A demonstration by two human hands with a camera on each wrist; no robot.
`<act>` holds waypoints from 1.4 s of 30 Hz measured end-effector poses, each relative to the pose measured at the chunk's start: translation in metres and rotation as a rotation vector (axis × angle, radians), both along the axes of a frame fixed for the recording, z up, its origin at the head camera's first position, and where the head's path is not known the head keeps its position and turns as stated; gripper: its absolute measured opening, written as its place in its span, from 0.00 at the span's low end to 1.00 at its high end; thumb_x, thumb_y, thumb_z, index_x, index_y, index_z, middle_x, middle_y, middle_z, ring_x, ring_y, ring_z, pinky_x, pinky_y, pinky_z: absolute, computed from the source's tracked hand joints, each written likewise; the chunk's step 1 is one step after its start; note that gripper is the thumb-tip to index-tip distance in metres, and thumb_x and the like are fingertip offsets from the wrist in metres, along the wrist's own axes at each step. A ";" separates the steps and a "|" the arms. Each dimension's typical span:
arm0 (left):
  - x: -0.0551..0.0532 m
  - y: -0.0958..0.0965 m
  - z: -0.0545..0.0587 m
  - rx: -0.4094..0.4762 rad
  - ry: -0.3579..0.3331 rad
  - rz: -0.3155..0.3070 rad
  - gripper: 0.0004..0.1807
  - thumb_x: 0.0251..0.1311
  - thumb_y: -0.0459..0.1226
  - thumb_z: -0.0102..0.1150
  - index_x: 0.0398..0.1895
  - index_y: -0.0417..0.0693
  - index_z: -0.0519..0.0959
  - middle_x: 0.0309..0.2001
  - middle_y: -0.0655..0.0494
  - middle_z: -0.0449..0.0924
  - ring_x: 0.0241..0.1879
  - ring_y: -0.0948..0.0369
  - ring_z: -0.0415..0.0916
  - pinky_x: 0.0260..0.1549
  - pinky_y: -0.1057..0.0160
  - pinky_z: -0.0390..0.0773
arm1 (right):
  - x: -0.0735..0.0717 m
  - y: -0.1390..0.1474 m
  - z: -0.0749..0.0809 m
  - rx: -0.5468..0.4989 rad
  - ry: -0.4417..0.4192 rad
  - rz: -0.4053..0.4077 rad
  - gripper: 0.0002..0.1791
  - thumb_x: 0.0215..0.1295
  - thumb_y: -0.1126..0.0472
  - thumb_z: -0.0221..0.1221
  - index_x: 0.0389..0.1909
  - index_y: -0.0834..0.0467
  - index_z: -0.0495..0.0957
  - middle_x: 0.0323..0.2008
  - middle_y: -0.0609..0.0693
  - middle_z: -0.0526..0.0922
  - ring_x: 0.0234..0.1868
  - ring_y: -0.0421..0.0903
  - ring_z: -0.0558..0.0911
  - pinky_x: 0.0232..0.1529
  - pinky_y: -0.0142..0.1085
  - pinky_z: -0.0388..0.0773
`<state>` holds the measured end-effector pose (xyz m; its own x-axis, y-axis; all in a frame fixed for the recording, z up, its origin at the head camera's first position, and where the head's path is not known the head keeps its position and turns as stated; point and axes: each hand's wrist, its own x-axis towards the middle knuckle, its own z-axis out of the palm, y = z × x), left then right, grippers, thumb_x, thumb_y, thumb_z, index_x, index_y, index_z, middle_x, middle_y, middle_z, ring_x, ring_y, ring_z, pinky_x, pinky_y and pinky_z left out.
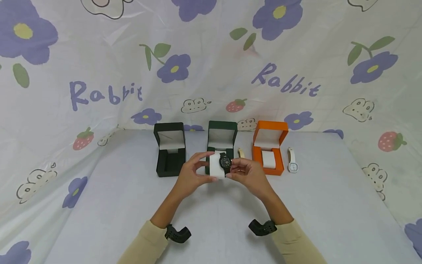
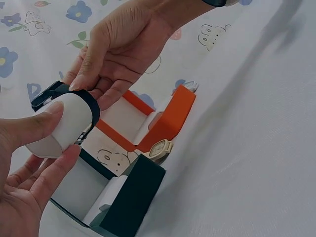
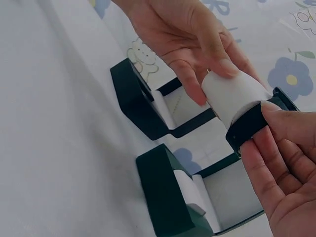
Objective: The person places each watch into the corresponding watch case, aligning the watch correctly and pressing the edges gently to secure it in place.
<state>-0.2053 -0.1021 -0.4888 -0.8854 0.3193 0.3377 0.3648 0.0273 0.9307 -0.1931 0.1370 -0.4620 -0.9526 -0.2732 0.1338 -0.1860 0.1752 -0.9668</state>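
My left hand (image 1: 192, 174) grips a white watch cushion (image 1: 216, 167) between thumb and fingers, above the front of the dark green box (image 1: 222, 126). A black wristwatch (image 1: 225, 162) sits around the cushion's right end, its square-looking dial facing up in the head view. With thumb and fingertips, my right hand (image 1: 252, 176) pinches the watch's dark strap (image 3: 247, 122). In the right wrist view the strap wraps the cushion's end; whether its clasp is fastened I cannot tell. Another white cushion (image 3: 189, 191) shows inside the green box.
An open black box (image 1: 169, 128) stands left, its dark inside showing. On the right is an open orange box (image 1: 271, 125) with a white cushion (image 1: 268, 159). A gold watch (image 2: 160, 150) lies between the green and orange boxes, and a silver-white watch (image 1: 292, 163) lies right of the orange one.
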 end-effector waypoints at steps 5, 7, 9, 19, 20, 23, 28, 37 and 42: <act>0.001 0.000 -0.001 0.021 -0.014 0.017 0.42 0.47 0.27 0.79 0.69 0.51 0.74 0.64 0.53 0.71 0.58 0.49 0.77 0.42 0.56 0.87 | 0.002 -0.002 -0.002 0.021 -0.003 -0.021 0.20 0.59 0.69 0.72 0.53 0.65 0.82 0.42 0.62 0.84 0.43 0.52 0.84 0.48 0.30 0.83; 0.002 0.000 0.000 0.026 -0.017 0.028 0.42 0.47 0.27 0.79 0.69 0.52 0.74 0.64 0.53 0.71 0.58 0.49 0.77 0.42 0.56 0.87 | 0.002 -0.003 -0.002 0.019 0.003 -0.028 0.20 0.59 0.68 0.72 0.53 0.65 0.83 0.41 0.61 0.84 0.42 0.52 0.84 0.48 0.29 0.83; 0.002 -0.001 0.001 0.029 -0.015 0.036 0.42 0.48 0.27 0.78 0.69 0.53 0.74 0.63 0.53 0.71 0.57 0.50 0.77 0.41 0.56 0.87 | 0.002 -0.004 -0.002 0.009 0.014 -0.035 0.19 0.59 0.69 0.72 0.52 0.65 0.83 0.40 0.61 0.84 0.41 0.52 0.84 0.47 0.30 0.84; -0.001 0.000 0.004 0.051 0.007 0.044 0.42 0.46 0.25 0.79 0.68 0.51 0.75 0.62 0.52 0.73 0.56 0.50 0.78 0.39 0.56 0.88 | 0.009 -0.010 -0.002 -0.036 0.041 -0.068 0.20 0.59 0.72 0.71 0.54 0.66 0.82 0.40 0.60 0.84 0.41 0.49 0.82 0.47 0.29 0.83; -0.001 0.000 0.004 0.047 0.010 0.047 0.43 0.46 0.25 0.79 0.69 0.51 0.75 0.62 0.52 0.73 0.56 0.50 0.78 0.40 0.56 0.88 | 0.009 -0.011 -0.002 -0.041 0.041 -0.073 0.20 0.59 0.72 0.70 0.53 0.66 0.82 0.40 0.61 0.84 0.40 0.49 0.82 0.46 0.29 0.84; 0.000 0.000 0.004 0.022 0.032 0.069 0.42 0.46 0.27 0.79 0.69 0.51 0.75 0.61 0.52 0.74 0.55 0.51 0.79 0.43 0.55 0.87 | 0.010 -0.012 -0.003 -0.057 0.037 -0.083 0.20 0.58 0.73 0.71 0.52 0.66 0.82 0.40 0.61 0.84 0.40 0.48 0.82 0.46 0.29 0.84; 0.002 -0.001 0.003 -0.005 0.047 0.110 0.43 0.45 0.28 0.80 0.69 0.47 0.75 0.60 0.52 0.75 0.54 0.52 0.79 0.56 0.48 0.80 | 0.011 -0.017 -0.005 -0.067 0.036 -0.099 0.20 0.57 0.72 0.72 0.52 0.66 0.83 0.40 0.62 0.84 0.39 0.48 0.82 0.45 0.29 0.84; 0.003 -0.001 0.003 0.010 0.025 0.109 0.43 0.47 0.28 0.80 0.70 0.54 0.75 0.62 0.53 0.73 0.57 0.51 0.78 0.47 0.51 0.86 | 0.012 -0.021 -0.007 -0.042 0.066 -0.138 0.14 0.58 0.68 0.72 0.46 0.61 0.86 0.38 0.57 0.84 0.42 0.49 0.81 0.46 0.32 0.85; 0.002 0.000 0.004 0.045 -0.008 0.069 0.44 0.49 0.30 0.79 0.71 0.55 0.73 0.64 0.54 0.71 0.58 0.51 0.76 0.44 0.51 0.87 | 0.009 -0.014 -0.008 -0.016 0.157 -0.112 0.12 0.57 0.67 0.73 0.43 0.58 0.88 0.41 0.52 0.85 0.47 0.49 0.82 0.55 0.38 0.82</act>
<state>-0.2034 -0.1024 -0.4853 -0.9077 0.2419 0.3429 0.3558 0.0106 0.9345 -0.1840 0.1234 -0.4700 -0.9440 -0.1635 0.2866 -0.3150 0.1879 -0.9303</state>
